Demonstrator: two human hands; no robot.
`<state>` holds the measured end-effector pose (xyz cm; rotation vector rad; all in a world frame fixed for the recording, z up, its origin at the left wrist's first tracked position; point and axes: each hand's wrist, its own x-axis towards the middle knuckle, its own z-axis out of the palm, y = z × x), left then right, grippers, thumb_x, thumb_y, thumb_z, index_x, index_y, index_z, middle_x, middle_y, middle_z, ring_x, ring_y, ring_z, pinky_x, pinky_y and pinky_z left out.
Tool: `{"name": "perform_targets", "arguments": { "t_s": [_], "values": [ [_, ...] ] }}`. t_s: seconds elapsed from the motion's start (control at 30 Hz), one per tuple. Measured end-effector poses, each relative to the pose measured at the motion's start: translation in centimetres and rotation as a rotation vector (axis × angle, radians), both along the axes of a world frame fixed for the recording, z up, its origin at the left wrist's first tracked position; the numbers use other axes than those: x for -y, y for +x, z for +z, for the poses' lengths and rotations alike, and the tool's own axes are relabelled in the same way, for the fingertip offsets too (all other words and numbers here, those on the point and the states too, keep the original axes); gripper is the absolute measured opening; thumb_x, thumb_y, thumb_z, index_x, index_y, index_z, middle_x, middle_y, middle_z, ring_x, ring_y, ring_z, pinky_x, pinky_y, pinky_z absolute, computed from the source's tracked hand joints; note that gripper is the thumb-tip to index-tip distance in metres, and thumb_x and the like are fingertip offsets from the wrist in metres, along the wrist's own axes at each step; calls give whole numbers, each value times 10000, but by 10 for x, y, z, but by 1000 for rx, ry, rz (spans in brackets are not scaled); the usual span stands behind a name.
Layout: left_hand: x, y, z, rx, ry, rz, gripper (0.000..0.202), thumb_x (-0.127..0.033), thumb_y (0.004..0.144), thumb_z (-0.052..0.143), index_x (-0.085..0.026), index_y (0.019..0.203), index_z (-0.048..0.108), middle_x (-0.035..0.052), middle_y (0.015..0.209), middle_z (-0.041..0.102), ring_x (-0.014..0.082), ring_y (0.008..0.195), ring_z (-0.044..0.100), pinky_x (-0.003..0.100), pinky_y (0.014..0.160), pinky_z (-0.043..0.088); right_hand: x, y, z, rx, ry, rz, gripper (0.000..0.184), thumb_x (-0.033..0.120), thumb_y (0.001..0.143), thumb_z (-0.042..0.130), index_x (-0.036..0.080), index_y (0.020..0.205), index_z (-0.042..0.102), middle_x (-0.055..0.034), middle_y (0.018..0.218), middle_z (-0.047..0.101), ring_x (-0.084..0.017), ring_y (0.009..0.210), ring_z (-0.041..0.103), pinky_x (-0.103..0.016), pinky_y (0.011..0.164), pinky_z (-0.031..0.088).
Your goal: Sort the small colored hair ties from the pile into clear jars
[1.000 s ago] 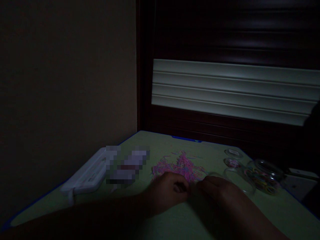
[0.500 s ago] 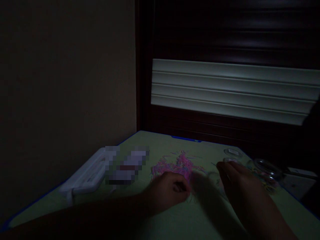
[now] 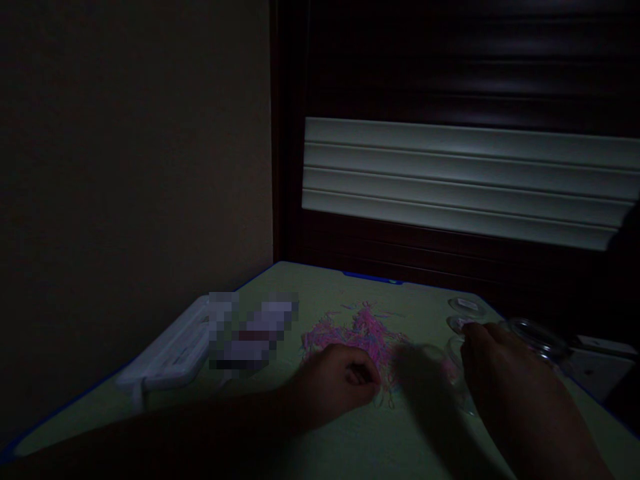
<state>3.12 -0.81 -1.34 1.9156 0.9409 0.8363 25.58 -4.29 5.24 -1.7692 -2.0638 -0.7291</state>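
A loose pile of small elastic bands, mostly pink with other colours mixed in, lies mid-table. At its near edge rests my left hand, thumb and forefinger pinched together; whatever is between them is too dark to make out. My right hand hangs over the right side with its fingers pressed together, pointing down, and what they hold is hidden. Beneath and beside it, partly covered, stands a clear round container with something pink inside. Another clear round container shows behind the hand.
Two clear round lids or dishes sit near the back right edge. On the left lie a long white case and a blurred-out item. A white box stands at the right. A wall and dark shutter border the table; light is dim.
My right hand has shifted to the right, from beside the near clear container to over its right side, covering more of the container behind. The left hand stays almost still.
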Motion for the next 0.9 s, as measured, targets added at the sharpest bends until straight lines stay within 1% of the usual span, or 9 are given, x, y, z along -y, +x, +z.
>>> {"name": "perform_targets", "arguments": {
  "t_s": [0.1, 0.2, 0.27, 0.4, 0.47, 0.6, 0.77, 0.9],
  "values": [
    [0, 0, 0, -12, 3, 19, 124, -212, 730, 585, -126, 796, 646, 23, 760, 648, 133, 697, 593, 211, 640, 459, 1, 1, 0, 13, 23, 14, 214, 49, 710, 415, 156, 721, 601, -124, 734, 628, -207, 621, 589, -288, 518, 426],
    [0, 0, 1, -14, -16, 20, 123, -215, 730, 587, -129, 795, 645, 23, 754, 646, 135, 698, 594, 214, 632, 459, 0, 4, -2, 6, 40, 38, 222, 46, 701, 421, 154, 742, 611, -125, 737, 631, -195, 593, 577, -287, 514, 414],
    [0, 0, 3, -7, -23, 12, 117, -209, 729, 585, -131, 794, 643, 22, 758, 646, 137, 703, 595, 218, 635, 460, -1, 5, -3, 18, 30, 38, 248, 38, 701, 406, 144, 776, 618, -136, 769, 635, -201, 611, 584, -295, 520, 419],
    [1, 0, 3, 1, -28, 7, 115, -203, 726, 583, -122, 784, 641, 27, 754, 642, 140, 701, 592, 229, 646, 463, 0, 3, -2, 68, -66, -16, 282, 21, 710, 380, 111, 829, 620, -160, 825, 630, -234, 676, 605, -323, 546, 448],
    [0, 0, 2, 5, -20, 10, 117, -201, 724, 584, -119, 785, 643, 28, 755, 642, 140, 704, 592, 225, 644, 463, 0, 1, 0, 80, -96, -36, 282, 18, 719, 375, 109, 831, 618, -157, 836, 629, -236, 699, 608, -329, 569, 457],
    [0, 0, 1, 3, -19, 17, 121, -199, 721, 588, -124, 797, 647, 23, 758, 648, 136, 705, 596, 215, 640, 461, 0, -2, 2, 94, -82, -61, 265, 28, 722, 391, 130, 814, 618, -142, 820, 635, -229, 686, 611, -314, 560, 453],
    [1, 1, 4, -5, -17, 19, 110, -186, 716, 582, -118, 775, 646, 21, 748, 643, 129, 689, 588, 206, 634, 459, 1, -1, 2, 112, -91, -48, 227, 60, 737, 405, 141, 770, 614, -148, 816, 632, -232, 668, 612, -307, 524, 439],
    [1, 1, 4, -17, -18, 27, 116, -196, 721, 579, -123, 784, 645, 18, 743, 640, 123, 673, 584, 203, 622, 454, 1, 0, 3, 70, -113, -37, 246, 57, 754, 387, 148, 778, 613, -139, 813, 628, -244, 707, 613, -326, 559, 448]
  ]
}}
